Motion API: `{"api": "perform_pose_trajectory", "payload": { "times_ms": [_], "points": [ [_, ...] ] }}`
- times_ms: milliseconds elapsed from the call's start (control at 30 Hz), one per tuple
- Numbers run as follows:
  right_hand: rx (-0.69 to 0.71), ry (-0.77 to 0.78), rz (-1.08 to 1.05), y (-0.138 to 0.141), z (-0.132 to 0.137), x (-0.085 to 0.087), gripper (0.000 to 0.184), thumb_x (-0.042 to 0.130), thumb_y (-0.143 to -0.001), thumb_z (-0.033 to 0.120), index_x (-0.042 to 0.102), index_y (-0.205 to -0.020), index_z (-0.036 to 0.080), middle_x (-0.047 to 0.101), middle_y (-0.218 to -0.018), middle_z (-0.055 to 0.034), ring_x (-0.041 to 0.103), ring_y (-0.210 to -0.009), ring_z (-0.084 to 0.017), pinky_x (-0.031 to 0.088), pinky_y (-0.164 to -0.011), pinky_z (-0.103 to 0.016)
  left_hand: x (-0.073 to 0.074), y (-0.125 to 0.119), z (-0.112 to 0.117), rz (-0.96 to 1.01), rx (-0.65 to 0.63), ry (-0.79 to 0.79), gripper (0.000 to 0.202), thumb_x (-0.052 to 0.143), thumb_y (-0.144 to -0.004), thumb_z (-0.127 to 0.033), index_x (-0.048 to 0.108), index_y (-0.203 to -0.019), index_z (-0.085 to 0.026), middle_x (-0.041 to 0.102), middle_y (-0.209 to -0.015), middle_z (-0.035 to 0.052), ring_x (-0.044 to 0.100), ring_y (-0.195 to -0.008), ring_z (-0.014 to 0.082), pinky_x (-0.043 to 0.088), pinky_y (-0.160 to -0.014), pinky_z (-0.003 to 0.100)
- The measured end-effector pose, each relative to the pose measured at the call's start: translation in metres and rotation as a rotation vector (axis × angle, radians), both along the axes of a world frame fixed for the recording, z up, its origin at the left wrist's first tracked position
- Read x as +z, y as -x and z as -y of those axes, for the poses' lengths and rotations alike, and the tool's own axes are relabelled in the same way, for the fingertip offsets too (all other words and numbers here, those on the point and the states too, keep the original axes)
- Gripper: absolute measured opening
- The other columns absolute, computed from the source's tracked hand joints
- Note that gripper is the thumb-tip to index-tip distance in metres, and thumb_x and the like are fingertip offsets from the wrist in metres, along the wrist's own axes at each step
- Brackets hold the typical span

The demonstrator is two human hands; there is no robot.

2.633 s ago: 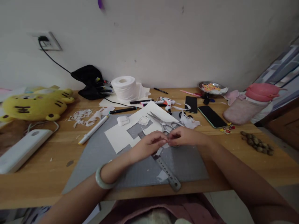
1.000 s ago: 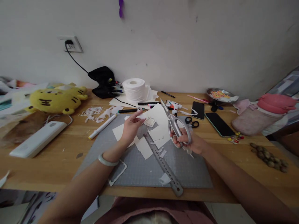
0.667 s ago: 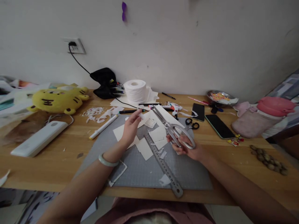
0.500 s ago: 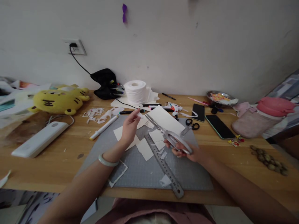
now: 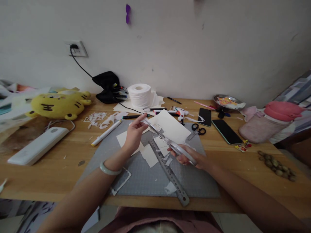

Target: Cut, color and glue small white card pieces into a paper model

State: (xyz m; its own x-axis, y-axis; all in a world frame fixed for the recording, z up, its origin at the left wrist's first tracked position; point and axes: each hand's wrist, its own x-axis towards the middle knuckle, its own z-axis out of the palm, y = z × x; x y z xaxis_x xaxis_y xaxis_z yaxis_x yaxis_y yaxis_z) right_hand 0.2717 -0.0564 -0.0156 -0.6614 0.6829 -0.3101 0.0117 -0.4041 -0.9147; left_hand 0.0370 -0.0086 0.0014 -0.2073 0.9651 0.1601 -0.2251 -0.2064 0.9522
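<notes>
My right hand point(image 5: 183, 156) is wrapped round the handles of large grey-handled scissors point(image 5: 179, 149). Their blades point up and left, the tips close to my left fingers. My left hand point(image 5: 134, 133) pinches what looks like a small scrap of white paper, mostly hidden by the fingers and blade tips. Below the hands, white card pieces point(image 5: 148, 155) lie on a grey cutting mat point(image 5: 145, 181), with a larger white sheet point(image 5: 173, 124) behind the scissors. A steel ruler point(image 5: 173, 179) lies slantwise across the mat, small paper scraps beside it.
Small black-handled scissors point(image 5: 199, 130) and two phones point(image 5: 227, 132) lie at the right, near a pink-lidded tumbler point(image 5: 262, 126). A tissue roll point(image 5: 139, 96) stands at the back among markers. Left are a white marker point(image 5: 107, 132), a yellow plush toy point(image 5: 53, 105) and a white power bank point(image 5: 39, 145).
The scissors have turned edge-on and their blades look closer together, tips nearer my left fingers. My left hand has shifted slightly left in view, and the whole view has moved a little.
</notes>
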Motion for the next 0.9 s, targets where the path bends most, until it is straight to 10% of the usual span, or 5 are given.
{"api": "perform_pose_trajectory", "payload": {
  "times_ms": [900],
  "points": [
    [0.069, -0.103, 0.039, 0.001, 0.001, 0.011, 0.043, 0.072, -0.062, 0.029, 0.056, -0.101, 0.017, 0.043, -0.07, 0.0059, 0.029, -0.045, -0.002, 0.019, -0.038, -0.017, 0.007, 0.008, -0.003, 0.055, -0.149, 0.064, 0.06, 0.071, -0.055, -0.013, 0.065, -0.115, -0.015, 0.051, -0.057, -0.0057, 0.042, -0.056, 0.008, 0.032, -0.058, 0.021]
  ]
}}
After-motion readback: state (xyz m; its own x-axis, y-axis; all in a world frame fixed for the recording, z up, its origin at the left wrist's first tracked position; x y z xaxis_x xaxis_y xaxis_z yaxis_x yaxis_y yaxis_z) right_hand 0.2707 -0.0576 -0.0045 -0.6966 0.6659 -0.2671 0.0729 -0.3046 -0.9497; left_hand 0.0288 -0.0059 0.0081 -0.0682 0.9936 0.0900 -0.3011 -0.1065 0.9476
